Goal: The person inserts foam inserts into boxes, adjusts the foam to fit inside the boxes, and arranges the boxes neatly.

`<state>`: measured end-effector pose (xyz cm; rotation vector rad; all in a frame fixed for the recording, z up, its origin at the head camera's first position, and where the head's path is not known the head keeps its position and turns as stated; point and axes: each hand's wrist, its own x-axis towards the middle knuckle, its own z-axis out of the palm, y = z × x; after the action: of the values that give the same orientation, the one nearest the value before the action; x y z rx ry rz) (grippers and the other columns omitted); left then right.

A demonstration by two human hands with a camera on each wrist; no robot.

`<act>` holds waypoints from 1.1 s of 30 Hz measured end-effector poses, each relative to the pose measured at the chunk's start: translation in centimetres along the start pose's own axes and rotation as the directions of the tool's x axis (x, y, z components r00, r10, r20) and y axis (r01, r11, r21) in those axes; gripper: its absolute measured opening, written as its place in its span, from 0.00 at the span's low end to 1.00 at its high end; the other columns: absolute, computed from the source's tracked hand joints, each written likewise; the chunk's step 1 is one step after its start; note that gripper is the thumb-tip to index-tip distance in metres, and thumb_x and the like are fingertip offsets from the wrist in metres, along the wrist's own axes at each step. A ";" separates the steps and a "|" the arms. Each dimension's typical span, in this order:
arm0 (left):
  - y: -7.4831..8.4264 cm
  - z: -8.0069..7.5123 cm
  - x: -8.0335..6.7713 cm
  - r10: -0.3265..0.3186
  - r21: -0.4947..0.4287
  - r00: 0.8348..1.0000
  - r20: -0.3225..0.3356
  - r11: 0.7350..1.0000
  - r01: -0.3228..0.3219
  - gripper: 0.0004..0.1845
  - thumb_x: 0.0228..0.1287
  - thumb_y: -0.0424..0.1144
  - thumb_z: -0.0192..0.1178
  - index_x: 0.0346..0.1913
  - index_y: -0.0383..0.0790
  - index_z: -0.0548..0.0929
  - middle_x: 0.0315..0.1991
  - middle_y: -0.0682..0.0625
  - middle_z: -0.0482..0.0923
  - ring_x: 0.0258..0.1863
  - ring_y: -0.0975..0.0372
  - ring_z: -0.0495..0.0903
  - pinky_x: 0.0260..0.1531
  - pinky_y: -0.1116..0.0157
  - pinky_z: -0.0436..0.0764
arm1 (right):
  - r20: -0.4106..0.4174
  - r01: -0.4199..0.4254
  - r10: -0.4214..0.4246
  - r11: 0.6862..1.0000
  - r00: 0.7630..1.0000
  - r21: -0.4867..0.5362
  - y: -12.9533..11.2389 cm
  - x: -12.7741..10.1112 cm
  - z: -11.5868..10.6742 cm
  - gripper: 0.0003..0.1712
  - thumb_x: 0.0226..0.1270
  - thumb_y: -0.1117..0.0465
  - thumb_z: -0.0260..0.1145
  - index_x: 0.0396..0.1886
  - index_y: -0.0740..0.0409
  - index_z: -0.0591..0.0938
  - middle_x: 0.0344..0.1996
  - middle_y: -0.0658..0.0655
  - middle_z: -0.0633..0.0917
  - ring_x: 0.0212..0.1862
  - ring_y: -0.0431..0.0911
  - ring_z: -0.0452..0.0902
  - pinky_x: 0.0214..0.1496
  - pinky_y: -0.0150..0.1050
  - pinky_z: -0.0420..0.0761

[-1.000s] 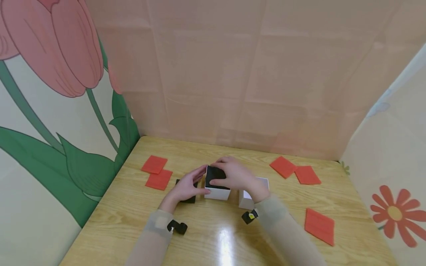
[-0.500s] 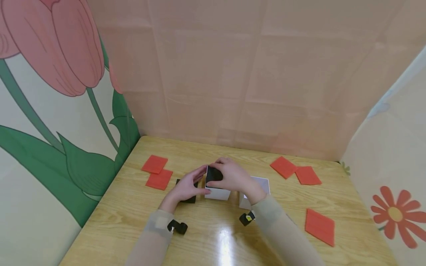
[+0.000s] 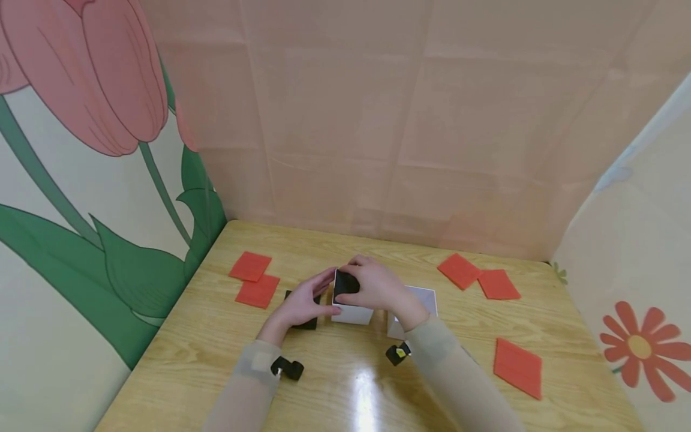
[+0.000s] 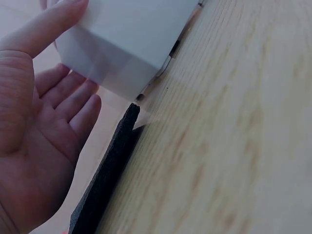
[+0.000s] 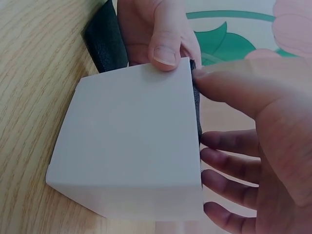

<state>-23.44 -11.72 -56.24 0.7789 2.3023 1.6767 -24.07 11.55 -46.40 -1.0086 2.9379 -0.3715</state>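
The right hand (image 3: pixel 378 287) lies over the top of a small white cardboard box (image 3: pixel 352 312) near the middle of the light wooden table (image 3: pixel 335 384), fingers spread across the black foam insert (image 3: pixel 345 283) that fills its opening; the hand hides most of that insert and the box's far rim. In the right wrist view the thumb presses the top edge of the box while the other fingers (image 5: pixel 229 146) curve round the black foam. The left hand (image 3: pixel 302 303) rests against the box's left side, fingers nearly straight and thumb (image 5: pixel 165 46) on the upper corner. Under it lies a flat black foam slab (image 3: pixel 305 324), mostly covered.

The box stands upright, opening upward, roughly cubic with no clear long axis. Just to its right a second white box (image 3: pixel 418 300) is partly hidden behind the right wrist. Open tabletop lies in front of the boxes. Red square sheets lie well apart: two at far left (image 3: pixel 254 277), two at far right (image 3: pixel 477 277), one near the right edge (image 3: pixel 517 367).
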 end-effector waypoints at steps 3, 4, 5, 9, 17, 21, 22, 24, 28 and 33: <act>-0.1 0.0 0.1 -0.003 -0.001 1.000 -0.001 1.000 0.003 0.53 0.65 0.42 0.79 0.87 0.44 0.57 0.84 0.49 0.60 0.82 0.55 0.61 0.79 0.54 0.64 | -0.008 0.004 -0.004 1.000 1.000 -0.019 -0.1 0.0 -0.1 0.42 0.61 0.34 0.80 0.67 0.53 0.85 0.59 0.56 0.83 0.52 0.49 0.81 0.53 0.46 0.85; -0.1 0.0 0.1 -0.004 0.000 1.000 0.001 1.000 0.004 0.53 0.65 0.41 0.79 0.87 0.44 0.57 0.84 0.49 0.60 0.82 0.56 0.61 0.79 0.54 0.64 | -0.010 0.005 -0.006 1.000 1.000 -0.027 -0.2 0.0 -0.1 0.42 0.60 0.35 0.80 0.67 0.54 0.86 0.59 0.55 0.83 0.52 0.49 0.81 0.52 0.46 0.85; -0.1 0.0 0.1 -0.006 0.002 1.000 0.001 1.000 0.006 0.53 0.65 0.41 0.79 0.87 0.44 0.57 0.84 0.49 0.60 0.82 0.56 0.61 0.79 0.55 0.64 | -0.011 0.006 -0.006 0.999 1.000 -0.036 -0.2 0.0 -0.1 0.42 0.60 0.35 0.81 0.67 0.53 0.86 0.58 0.55 0.83 0.51 0.48 0.81 0.52 0.46 0.85; -0.1 0.1 0.1 -0.010 0.002 1.000 -0.002 1.000 0.010 0.52 0.66 0.38 0.78 0.87 0.44 0.58 0.84 0.49 0.60 0.81 0.55 0.61 0.79 0.54 0.64 | -0.016 0.009 -0.010 0.998 1.000 -0.059 -0.2 -0.1 -0.1 0.41 0.59 0.35 0.81 0.66 0.53 0.86 0.57 0.54 0.84 0.50 0.48 0.82 0.51 0.45 0.86; 0.0 0.0 0.0 -0.011 0.007 1.000 -0.003 1.000 0.011 0.53 0.65 0.41 0.79 0.87 0.44 0.58 0.83 0.52 0.61 0.81 0.59 0.62 0.78 0.58 0.65 | -0.011 0.018 -0.019 0.998 1.000 -0.067 -0.4 -0.2 -0.2 0.41 0.60 0.36 0.81 0.67 0.53 0.86 0.57 0.55 0.85 0.51 0.48 0.83 0.53 0.46 0.86; 0.0 0.0 0.0 -0.004 -0.002 1.000 -0.001 1.000 0.004 0.53 0.65 0.42 0.79 0.87 0.46 0.58 0.83 0.52 0.61 0.81 0.59 0.62 0.78 0.58 0.65 | 0.006 0.016 -0.016 0.998 1.000 -0.058 -0.5 -0.1 -0.3 0.41 0.60 0.36 0.81 0.67 0.53 0.86 0.57 0.55 0.85 0.49 0.47 0.83 0.51 0.45 0.87; -0.1 0.0 0.0 -0.005 -0.005 1.000 -0.001 1.000 0.005 0.53 0.65 0.42 0.79 0.87 0.47 0.58 0.83 0.52 0.61 0.81 0.59 0.62 0.78 0.58 0.65 | 0.011 0.016 -0.015 0.998 1.000 -0.059 -0.5 -0.1 -0.2 0.41 0.60 0.36 0.81 0.67 0.53 0.86 0.57 0.55 0.85 0.49 0.47 0.83 0.50 0.44 0.87; -0.1 0.0 0.0 -0.003 -0.008 1.000 0.000 1.000 0.003 0.53 0.65 0.42 0.79 0.87 0.47 0.58 0.83 0.51 0.61 0.81 0.59 0.62 0.78 0.57 0.65 | 0.018 0.015 -0.013 0.998 1.000 -0.058 -0.5 0.0 -0.2 0.40 0.61 0.37 0.81 0.67 0.53 0.86 0.57 0.55 0.85 0.48 0.47 0.83 0.49 0.44 0.87; -0.1 -0.1 0.0 -0.003 -0.010 1.000 0.004 1.000 0.003 0.54 0.65 0.43 0.79 0.87 0.44 0.57 0.83 0.50 0.61 0.81 0.57 0.62 0.78 0.57 0.64 | 0.031 0.010 -0.009 0.998 0.999 -0.064 -0.5 0.1 -0.2 0.40 0.60 0.37 0.81 0.67 0.52 0.86 0.57 0.54 0.85 0.47 0.45 0.82 0.48 0.43 0.86; -0.2 -0.1 0.0 0.001 -0.010 1.000 0.008 1.000 -0.001 0.55 0.65 0.46 0.79 0.87 0.42 0.57 0.83 0.49 0.60 0.81 0.55 0.61 0.79 0.55 0.64 | 0.042 -0.004 0.007 0.997 0.999 -0.079 -0.6 0.2 -0.1 0.40 0.60 0.36 0.81 0.67 0.51 0.86 0.55 0.52 0.85 0.46 0.44 0.81 0.47 0.43 0.85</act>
<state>-23.54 -11.80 -56.38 0.7830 2.2869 1.6815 -23.92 10.99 -46.14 -1.0031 2.9386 -0.2326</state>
